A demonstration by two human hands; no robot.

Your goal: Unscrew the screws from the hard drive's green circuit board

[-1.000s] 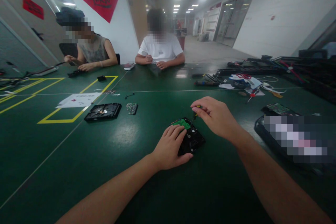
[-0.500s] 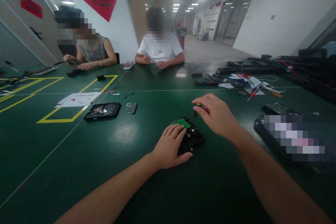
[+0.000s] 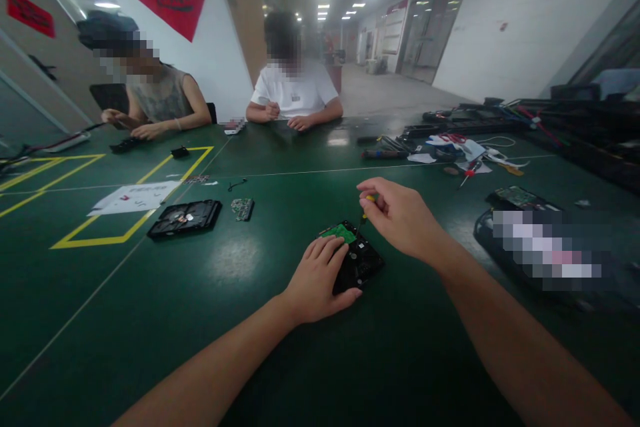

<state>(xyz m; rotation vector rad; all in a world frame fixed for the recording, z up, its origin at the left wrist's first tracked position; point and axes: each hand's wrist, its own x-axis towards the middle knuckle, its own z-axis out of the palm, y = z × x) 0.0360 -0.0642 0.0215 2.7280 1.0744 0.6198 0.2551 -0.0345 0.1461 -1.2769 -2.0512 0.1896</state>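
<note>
A: Your right hand, please: state and change.

B: Right hand (image 3: 387, 213): thumb and fingertips pinched on a small screwdriver (image 3: 363, 216). Changed: your finger hold on the handle; half a second ago more of its dark part showed, now mostly bits of yellow. Unchanged: the tip, down at the same edge of the green board (image 3: 342, 233). Whether it is seated in a screw: too small to tell.

A: And your left?

B: Left hand (image 3: 316, 275): laid over the hard drive (image 3: 364, 265), fingers outstretched onto the green board, thumb along the near side; not clenched. Unchanged in pose.

A: Location of the hard drive?

B: On the green table (image 3: 280, 173), in front of you, partly under your left palm, board side up. Your view has swung slightly right, so the surroundings sit further left; the drive shows no clear shift under your hand.

A: Meaning for your work?

B: Judgement: you are turning the handle in small finger strokes at one spot, and the board remains on the drive.

A: Nearby stock?

B: Second drive (image 3: 193, 218), to your left; loose circuit board (image 3: 242, 209), just beside it. Both unmoved on the table.
</note>
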